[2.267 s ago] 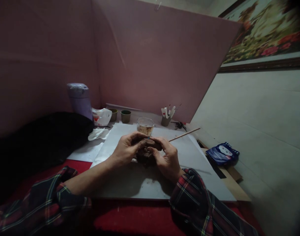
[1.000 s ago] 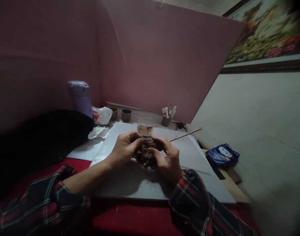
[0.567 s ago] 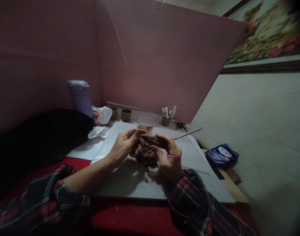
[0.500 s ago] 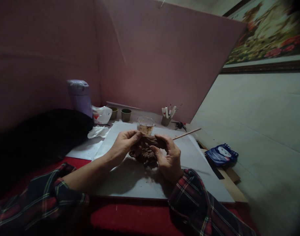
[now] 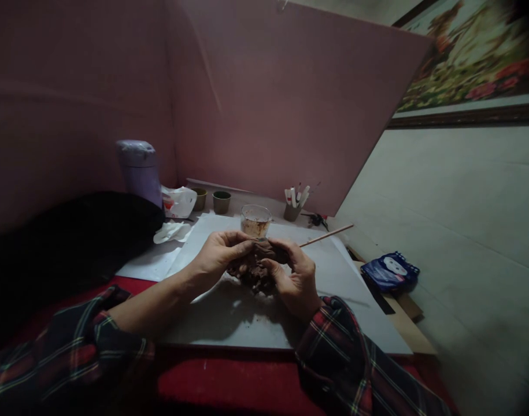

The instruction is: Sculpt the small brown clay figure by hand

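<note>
A rough brown lump of clay (image 5: pixel 256 267) sits on a grey work board (image 5: pixel 247 323) in front of me. My left hand (image 5: pixel 216 257) grips its left side, fingers curled over the top. Pressed on the right side is my right hand (image 5: pixel 295 278), thumb and fingers closed on the clay. Both forearms come out of red plaid sleeves. A clear glass (image 5: pixel 255 221) with murky brown water stands just behind the clay.
A thin wooden stick (image 5: pixel 327 235) lies at the board's right. Behind are two small green cups (image 5: pixel 221 201), a tool cup (image 5: pixel 292 209), a purple flask (image 5: pixel 140 170), crumpled tissue (image 5: pixel 170 232) and a plastic bag (image 5: pixel 177 201). A blue packet (image 5: pixel 389 270) lies right. Pink partitions enclose the desk.
Both hands lifted and pulled the upper part of the clay apart, then pressed back down; they now close around the lump again, lower on the board.
</note>
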`<state>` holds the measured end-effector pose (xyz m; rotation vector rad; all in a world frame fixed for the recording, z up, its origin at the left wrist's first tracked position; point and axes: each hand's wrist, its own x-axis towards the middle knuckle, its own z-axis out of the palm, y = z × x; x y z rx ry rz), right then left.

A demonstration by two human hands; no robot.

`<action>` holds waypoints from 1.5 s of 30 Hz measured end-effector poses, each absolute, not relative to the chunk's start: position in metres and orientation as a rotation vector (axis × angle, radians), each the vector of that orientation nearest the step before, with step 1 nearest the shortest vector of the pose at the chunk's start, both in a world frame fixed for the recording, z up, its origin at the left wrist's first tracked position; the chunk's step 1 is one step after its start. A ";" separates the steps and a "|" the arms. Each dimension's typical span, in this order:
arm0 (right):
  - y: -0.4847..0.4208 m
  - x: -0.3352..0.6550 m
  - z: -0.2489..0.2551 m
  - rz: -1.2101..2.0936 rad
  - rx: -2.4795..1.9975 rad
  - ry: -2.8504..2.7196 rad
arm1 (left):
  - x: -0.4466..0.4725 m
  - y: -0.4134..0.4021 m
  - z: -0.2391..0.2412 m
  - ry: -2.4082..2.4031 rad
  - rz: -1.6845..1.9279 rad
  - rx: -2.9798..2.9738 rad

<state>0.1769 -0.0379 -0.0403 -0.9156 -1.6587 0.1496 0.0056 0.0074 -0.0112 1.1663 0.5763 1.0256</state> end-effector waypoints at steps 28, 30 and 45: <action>-0.043 0.177 -0.032 0.230 -0.981 -1.725 | 0.006 0.002 -0.006 0.708 1.158 1.584; -0.042 0.178 -0.034 0.208 -0.993 -1.699 | 0.006 0.001 -0.006 0.682 1.160 1.563; -0.036 0.177 -0.037 0.170 -0.955 -1.679 | 0.008 0.000 -0.007 0.605 1.136 1.421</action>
